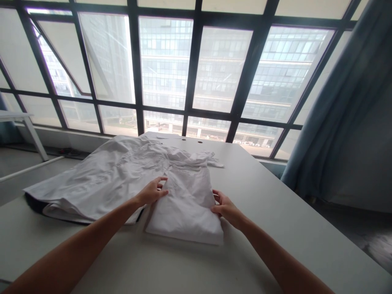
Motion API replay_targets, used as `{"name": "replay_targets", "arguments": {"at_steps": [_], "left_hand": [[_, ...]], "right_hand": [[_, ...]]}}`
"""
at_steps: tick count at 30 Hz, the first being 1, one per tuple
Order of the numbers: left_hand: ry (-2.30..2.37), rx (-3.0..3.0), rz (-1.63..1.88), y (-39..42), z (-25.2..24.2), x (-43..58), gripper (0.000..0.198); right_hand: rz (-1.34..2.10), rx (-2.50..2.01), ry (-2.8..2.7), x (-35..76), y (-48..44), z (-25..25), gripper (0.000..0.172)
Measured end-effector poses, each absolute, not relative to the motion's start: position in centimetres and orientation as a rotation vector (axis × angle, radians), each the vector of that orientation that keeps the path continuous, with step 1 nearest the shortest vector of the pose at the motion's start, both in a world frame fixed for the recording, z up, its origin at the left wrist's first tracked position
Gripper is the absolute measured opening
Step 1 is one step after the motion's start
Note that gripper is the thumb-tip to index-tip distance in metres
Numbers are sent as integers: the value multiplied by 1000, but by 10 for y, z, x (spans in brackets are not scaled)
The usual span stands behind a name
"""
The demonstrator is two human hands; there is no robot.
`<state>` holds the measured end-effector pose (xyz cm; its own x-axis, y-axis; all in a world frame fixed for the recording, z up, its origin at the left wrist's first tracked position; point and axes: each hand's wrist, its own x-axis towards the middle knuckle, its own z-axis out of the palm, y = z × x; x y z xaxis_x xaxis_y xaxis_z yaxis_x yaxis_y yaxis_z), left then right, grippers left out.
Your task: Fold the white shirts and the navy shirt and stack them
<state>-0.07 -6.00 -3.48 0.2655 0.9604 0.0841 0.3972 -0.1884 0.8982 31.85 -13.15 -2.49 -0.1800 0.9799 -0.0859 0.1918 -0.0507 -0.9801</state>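
A folded white garment [186, 208] lies on the white table in front of me, in a roughly rectangular stack with soft creases on top. My left hand [152, 192] is at its left edge, thumb and fingers curled onto the cloth. At the opposite edge, my right hand [226, 208] grips the side, its thumb near the top layer and the other fingers bent around the border. Left of the stack spreads a larger, wrinkled white garment [104, 175] with a dark layer showing under its near edge. The garment's kind is not clear from the folds.
The white table [254, 196] extends toward large dark-framed windows [165, 61], with two dark round holes near its far edge. A blue-grey curtain [330, 114] hangs at the right. Another white table [33, 126] stands at the far left.
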Motion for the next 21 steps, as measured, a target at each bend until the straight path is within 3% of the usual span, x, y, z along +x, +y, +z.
{"name": "replay_targets", "arguments": {"at_steps": [4,7,9,15,21], "left_hand": [[1470,2143,871,-73,-24,3,58],[1389,2549,927,-97,-15,20,45],[1211,2719,833,-115,-14,36,43],[987,2844,367,-139,-36,64,60],[1078,2821,298,-138,-44,61,68]], "right_hand": [[772,-1666,-1695,318,-136,-24,82],[127,-1692,-1957,304,-149,-19,65],[-76,-1612,-2104,289,-159,-16,55],[38,-1567,-2430,261,-175,-21,62],[213,-1754,-2496,265,-173,-33,75]]}}
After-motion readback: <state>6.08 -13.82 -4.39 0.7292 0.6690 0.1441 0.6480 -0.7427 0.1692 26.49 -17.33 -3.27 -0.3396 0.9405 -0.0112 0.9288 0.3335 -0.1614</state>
